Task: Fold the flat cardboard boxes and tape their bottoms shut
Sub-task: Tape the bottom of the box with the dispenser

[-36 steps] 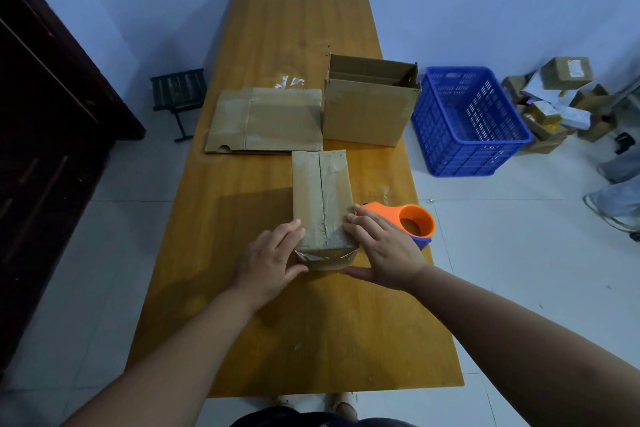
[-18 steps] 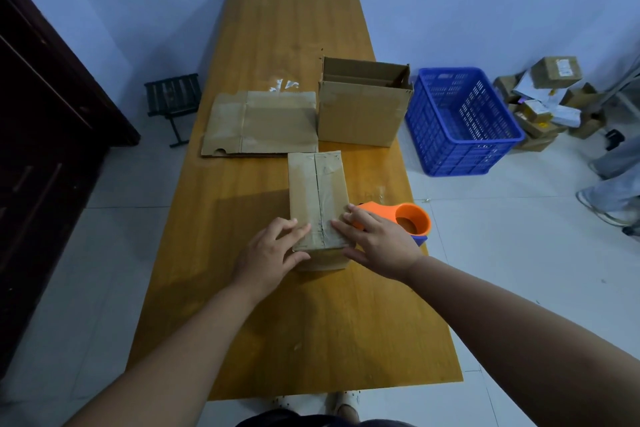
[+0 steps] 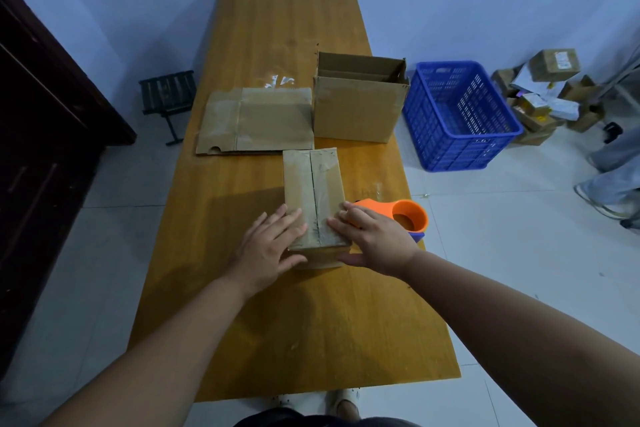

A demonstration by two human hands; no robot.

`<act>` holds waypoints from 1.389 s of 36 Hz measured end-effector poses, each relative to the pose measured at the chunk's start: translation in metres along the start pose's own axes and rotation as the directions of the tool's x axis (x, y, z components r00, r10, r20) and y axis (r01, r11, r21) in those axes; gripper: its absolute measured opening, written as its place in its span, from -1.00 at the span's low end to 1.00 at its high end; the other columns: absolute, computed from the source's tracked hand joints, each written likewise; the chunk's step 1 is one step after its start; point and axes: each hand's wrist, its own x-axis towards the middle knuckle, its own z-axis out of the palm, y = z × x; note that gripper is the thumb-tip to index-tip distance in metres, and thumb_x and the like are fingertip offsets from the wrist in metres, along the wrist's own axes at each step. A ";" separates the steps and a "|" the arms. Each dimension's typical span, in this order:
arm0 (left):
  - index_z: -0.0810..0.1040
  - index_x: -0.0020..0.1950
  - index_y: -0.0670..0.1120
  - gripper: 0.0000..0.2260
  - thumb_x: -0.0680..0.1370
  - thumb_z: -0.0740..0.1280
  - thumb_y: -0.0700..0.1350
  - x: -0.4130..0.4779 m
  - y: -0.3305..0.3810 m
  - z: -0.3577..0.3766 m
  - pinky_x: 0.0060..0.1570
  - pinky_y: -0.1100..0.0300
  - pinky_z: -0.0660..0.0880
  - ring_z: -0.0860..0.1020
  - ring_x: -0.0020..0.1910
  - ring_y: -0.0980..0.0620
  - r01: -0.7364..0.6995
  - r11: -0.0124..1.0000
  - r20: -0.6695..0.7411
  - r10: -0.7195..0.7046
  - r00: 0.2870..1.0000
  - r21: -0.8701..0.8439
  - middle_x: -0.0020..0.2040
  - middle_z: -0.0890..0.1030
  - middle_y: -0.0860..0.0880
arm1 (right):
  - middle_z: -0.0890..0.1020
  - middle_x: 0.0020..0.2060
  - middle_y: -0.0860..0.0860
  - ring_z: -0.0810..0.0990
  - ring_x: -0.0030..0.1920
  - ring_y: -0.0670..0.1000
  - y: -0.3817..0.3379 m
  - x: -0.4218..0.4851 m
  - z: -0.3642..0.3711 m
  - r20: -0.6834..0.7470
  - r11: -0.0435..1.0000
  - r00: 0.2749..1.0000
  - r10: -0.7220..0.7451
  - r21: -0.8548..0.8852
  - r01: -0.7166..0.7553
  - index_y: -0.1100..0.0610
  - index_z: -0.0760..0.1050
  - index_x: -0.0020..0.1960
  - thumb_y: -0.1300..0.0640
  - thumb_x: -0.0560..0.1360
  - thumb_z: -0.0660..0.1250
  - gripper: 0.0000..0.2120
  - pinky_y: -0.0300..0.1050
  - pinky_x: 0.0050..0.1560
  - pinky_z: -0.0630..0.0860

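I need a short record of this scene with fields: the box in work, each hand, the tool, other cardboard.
box in work: small cardboard box, flaps closed upward, glossy tape along the seam
left hand: fingers flat on top, left of seam
right hand: fingers flat on top, right of seam
tool: orange tape dispenser, on table, partly behind right hand
other cardboard: flat cardboard box and open-topped box, farther back
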 end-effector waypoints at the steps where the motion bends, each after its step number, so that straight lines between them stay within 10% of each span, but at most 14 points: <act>1: 0.49 0.31 -0.06 -0.48 0.46 0.18 0.20 0.001 -0.001 -0.001 0.27 -0.15 0.24 0.34 0.38 -0.09 0.009 1.000 0.026 -0.009 1.000 -0.026 0.37 0.46 -0.09 | 0.58 0.16 0.12 0.50 0.29 0.16 -0.001 0.000 0.000 -0.002 1.000 1.000 0.013 0.007 -0.013 0.13 0.47 0.35 -0.10 0.41 0.45 -0.42 -0.01 0.11 0.55; 8: 0.54 0.23 -0.13 -0.50 0.31 0.56 -0.18 0.001 0.010 0.011 0.19 -0.16 0.37 0.47 0.28 -0.21 0.070 0.995 -0.055 -0.074 0.996 -0.067 0.29 0.52 -0.16 | 0.59 0.13 0.13 0.52 0.27 0.17 -0.006 -0.001 0.010 -0.086 0.997 0.995 0.057 0.050 -0.053 0.17 0.50 0.31 -0.03 0.41 0.48 -0.46 -0.02 0.17 0.52; 16: 0.46 0.34 -0.05 -0.36 0.48 0.06 0.35 0.004 0.012 0.005 0.29 0.01 0.20 0.39 0.36 -0.10 0.126 0.991 0.065 -0.123 0.990 -0.041 0.35 0.46 -0.05 | 0.59 0.15 0.14 0.50 0.30 0.18 -0.011 -0.002 0.016 -0.127 0.983 0.983 0.133 0.145 -0.114 0.17 0.51 0.30 -0.03 0.39 0.49 -0.45 -0.01 0.19 0.49; 22: 0.62 -0.10 -0.04 -0.67 0.54 0.08 0.02 0.017 0.028 -0.015 0.13 0.05 0.35 0.61 -0.14 -0.04 0.111 0.992 -0.146 -0.100 0.984 0.067 -0.15 0.64 0.02 | 0.52 0.30 0.13 0.46 0.34 0.17 -0.010 -0.003 0.021 -0.115 0.983 0.988 0.099 0.168 -0.078 0.10 0.46 0.37 0.01 0.54 0.25 -0.57 0.10 0.30 0.44; 26: 0.41 0.36 0.11 -0.66 0.60 0.13 0.10 0.036 0.027 -0.036 0.39 -0.03 0.12 0.29 0.41 -0.03 0.110 0.992 0.148 -0.118 0.982 0.063 0.37 0.40 0.08 | 0.27 0.49 0.01 0.19 0.49 0.13 0.001 0.008 0.011 0.096 0.997 0.995 -0.034 0.072 0.028 -0.05 0.18 0.52 0.12 0.55 0.23 -0.44 0.10 0.45 0.08; 30: -0.13 0.49 0.32 -0.24 0.46 0.28 0.28 0.059 0.018 -0.056 0.43 -0.19 -0.27 -0.31 0.49 -0.05 0.246 0.969 0.574 -0.217 0.789 0.028 0.50 -0.23 0.26 | -0.06 0.56 0.03 -0.15 0.54 0.10 0.008 0.021 -0.001 0.186 0.992 0.974 0.129 -0.015 -0.128 -0.14 -0.13 0.55 0.13 0.57 0.22 -0.29 0.02 0.42 -0.25; 36: -0.27 0.48 0.30 -0.03 0.41 0.45 0.10 0.065 0.005 -0.072 0.40 -0.25 -0.20 -0.36 0.48 -0.09 0.346 0.929 0.723 -0.329 0.608 0.132 0.47 -0.37 0.25 | 0.13 0.51 0.11 0.05 0.51 0.17 0.031 0.012 0.003 0.246 0.641 0.605 0.758 -0.109 -0.760 -0.04 -0.06 0.54 -0.28 0.50 0.21 -0.24 0.16 0.47 -0.01; 42: -0.16 0.52 0.22 -0.07 0.34 0.31 0.40 0.058 0.011 -0.059 0.40 -0.18 0.07 0.05 0.47 -0.15 0.424 0.857 0.433 -0.514 0.741 0.292 0.55 -0.08 0.12 | 0.18 0.49 0.07 -0.01 0.52 0.17 0.064 0.006 0.006 0.470 0.648 0.480 0.741 -0.312 -0.695 0.03 -0.13 0.55 -0.46 0.25 0.33 0.13 0.29 0.43 -0.05; 50: -0.20 0.53 0.18 -0.14 0.36 0.00 0.53 0.065 0.012 -0.048 0.35 -0.24 0.10 0.04 0.43 -0.19 0.682 0.697 0.359 -0.708 0.608 0.221 0.49 -0.02 -0.03 | 0.24 0.34 0.08 0.29 0.34 0.24 0.087 0.022 0.008 0.703 0.555 0.258 0.662 -0.230 -0.800 -0.02 0.06 0.45 -0.21 0.16 0.56 0.04 0.21 0.20 0.45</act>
